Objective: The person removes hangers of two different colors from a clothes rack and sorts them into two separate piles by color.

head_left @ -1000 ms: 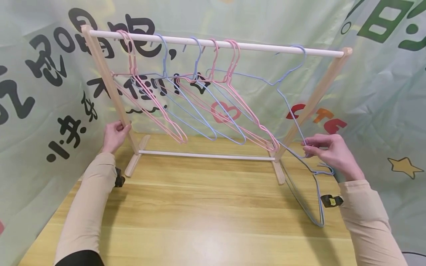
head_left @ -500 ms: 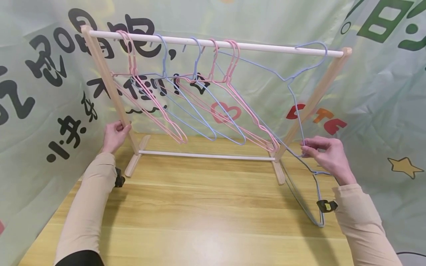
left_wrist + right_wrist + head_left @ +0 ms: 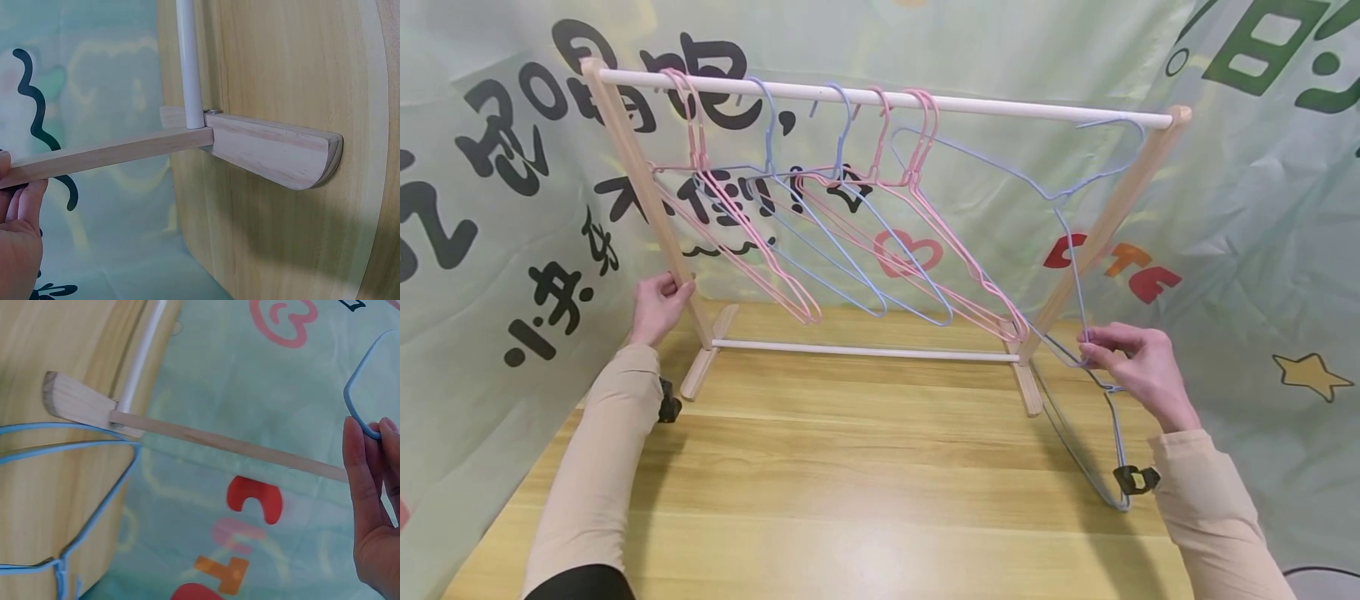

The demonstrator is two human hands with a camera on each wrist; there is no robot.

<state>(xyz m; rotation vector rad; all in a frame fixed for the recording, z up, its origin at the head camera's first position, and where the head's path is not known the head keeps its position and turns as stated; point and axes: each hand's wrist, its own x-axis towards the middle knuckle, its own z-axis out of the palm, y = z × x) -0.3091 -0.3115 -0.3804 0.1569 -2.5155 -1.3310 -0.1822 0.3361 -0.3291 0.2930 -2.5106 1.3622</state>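
Note:
My left hand (image 3: pixel 658 308) grips the left wooden post (image 3: pixel 643 187) of a clothes rack low down; the left wrist view shows its fingers (image 3: pixel 32 200) against the post. With thumb and fingertips, my right hand (image 3: pixel 1138 367) pinches a blue clothes hanger (image 3: pixel 1063 198) by its lower corner. That hanger slants up and left, its hook overlapping the underside of the white top rail (image 3: pixel 1000 106) near the right post (image 3: pixel 1105 237). On the rail hang pink hangers (image 3: pixel 698 137) at the left, blue hangers (image 3: pixel 841 137) mid-rail and more pink hangers (image 3: pixel 925 137).
More blue hangers (image 3: pixel 1116 425) lie at the right on the wooden table (image 3: pixel 865 467), below my right hand and partly behind its wrist. A white lower bar (image 3: pixel 865 352) joins the rack's feet. A printed cloth (image 3: pixel 1262 292) stands close behind and at both sides.
The held blue hanger has shifted right, and its hook has dropped from over the rail to just under it. My right hand has moved slightly right and down; my left hand keeps its place.

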